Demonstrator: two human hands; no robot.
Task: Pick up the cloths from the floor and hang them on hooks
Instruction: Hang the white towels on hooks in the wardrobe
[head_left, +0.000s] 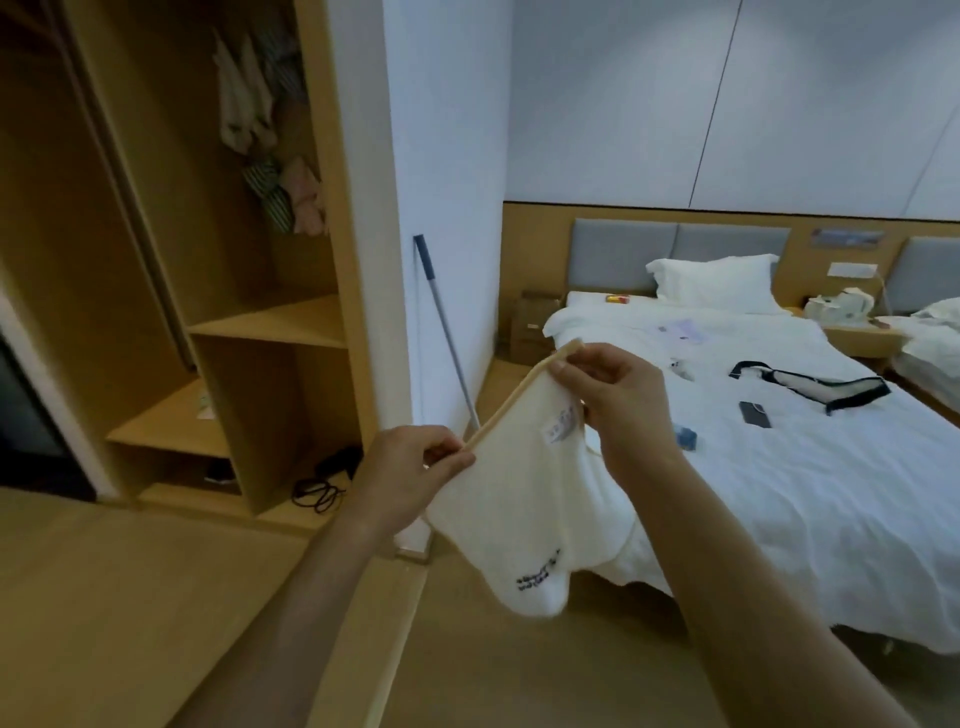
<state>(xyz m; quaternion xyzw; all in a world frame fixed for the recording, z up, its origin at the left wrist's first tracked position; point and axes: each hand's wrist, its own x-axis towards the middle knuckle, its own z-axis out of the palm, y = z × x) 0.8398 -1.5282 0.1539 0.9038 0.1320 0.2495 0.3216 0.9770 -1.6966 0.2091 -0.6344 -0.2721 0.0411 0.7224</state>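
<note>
A cream cloth (524, 499) is held in the air between the wardrobe (218, 312) and the bed (779, 467). Its tan-trimmed upper edge is pinched at the lower end by the left hand (410, 478) and at the upper end by the right hand (608, 395). Other cloths (265, 150) are hung inside the wardrobe.

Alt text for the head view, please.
Both hands, left hand and right hand, hold a cream cloth stretched by its top edge. Other cloths hang in the open wardrobe on the left; a white bed stands on the right.
</note>
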